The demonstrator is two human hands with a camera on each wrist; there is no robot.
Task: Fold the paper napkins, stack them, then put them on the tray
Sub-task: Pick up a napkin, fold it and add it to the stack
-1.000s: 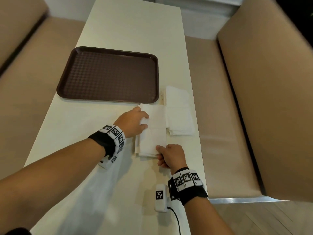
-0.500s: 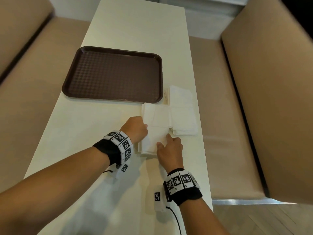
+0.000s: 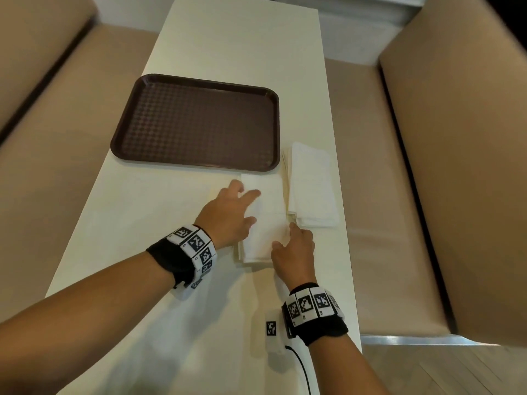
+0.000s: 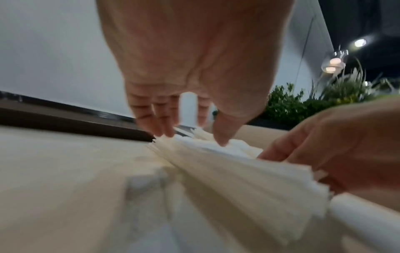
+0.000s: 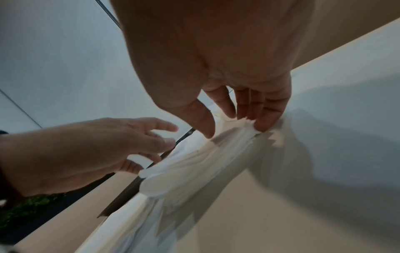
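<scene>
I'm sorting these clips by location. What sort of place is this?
Probably a restaurant or cafeteria booth: a long pale table between two tan padded benches, a brown textured serving tray on it, and paper napkins beside the tray. Potted greenery stands behind.

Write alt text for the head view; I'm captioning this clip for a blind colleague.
Both hands press flat on a stack of folded napkins on a pale table: left hand on its left half, right hand at its near right edge. A second napkin pile lies just right, beside a brown tray that holds nothing.
</scene>
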